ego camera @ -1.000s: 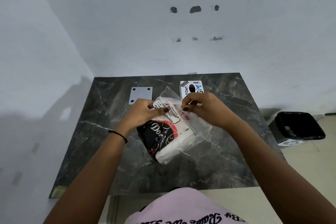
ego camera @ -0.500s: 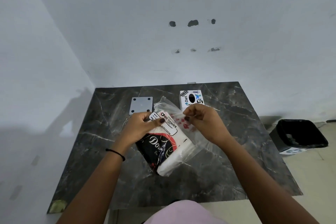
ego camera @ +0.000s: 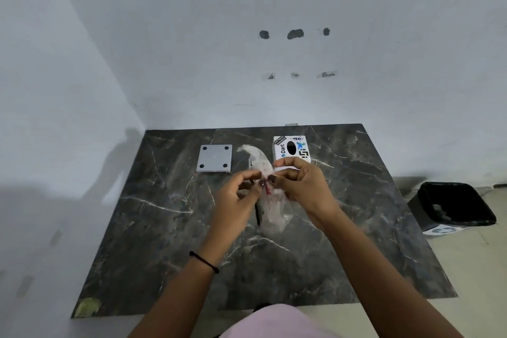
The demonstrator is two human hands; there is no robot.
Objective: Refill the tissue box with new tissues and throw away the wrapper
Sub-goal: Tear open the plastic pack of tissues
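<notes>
A pack of new tissues in a clear plastic wrapper (ego camera: pixel 271 212) with black and red print hangs over the middle of the dark marble table (ego camera: pixel 153 228), seen edge-on. My left hand (ego camera: pixel 236 200) and my right hand (ego camera: pixel 301 186) pinch the wrapper's top, fingertips close together. The loose end of the wrapper (ego camera: pixel 253 153) sticks up behind my hands. The white tissue box (ego camera: pixel 291 147), covered in stickers with a black oval slot on top, stands at the back of the table just beyond my right hand.
A grey square plate (ego camera: pixel 214 158) with a dark dot in each corner lies at the back left of the table. A black bin (ego camera: pixel 452 207) stands on the floor to the right of the table. White walls close off the back and left.
The tissue pack has turned from lying face-up to edge-on between my hands. My fingertips have come closer together at its top. The camera has tilted up a little.
</notes>
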